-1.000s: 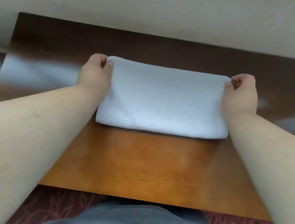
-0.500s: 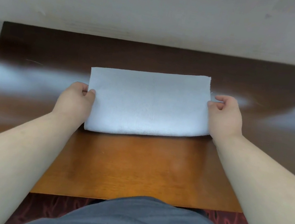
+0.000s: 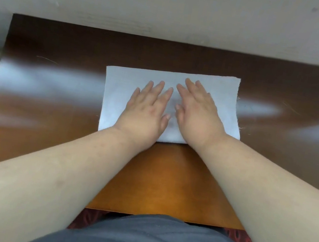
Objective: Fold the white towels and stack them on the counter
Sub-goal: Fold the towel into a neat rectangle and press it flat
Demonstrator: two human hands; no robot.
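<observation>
Hands (image 3: 145, 112) (image 3: 198, 115) flat on folded towel (image 3: 116, 96)

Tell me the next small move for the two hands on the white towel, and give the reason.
Probably slide both palms outward toward the short ends to smooth it. The left hand and right hand lie flat, fingers straight, side by side at the middle of the folded white towel on the wooden counter, so the ends are unpressed. No second towel or stack is in view.

A glossy wooden counter (image 3: 165, 181) stood against the wall; one folded white towel (image 3: 116, 92) lay flat on it.
</observation>
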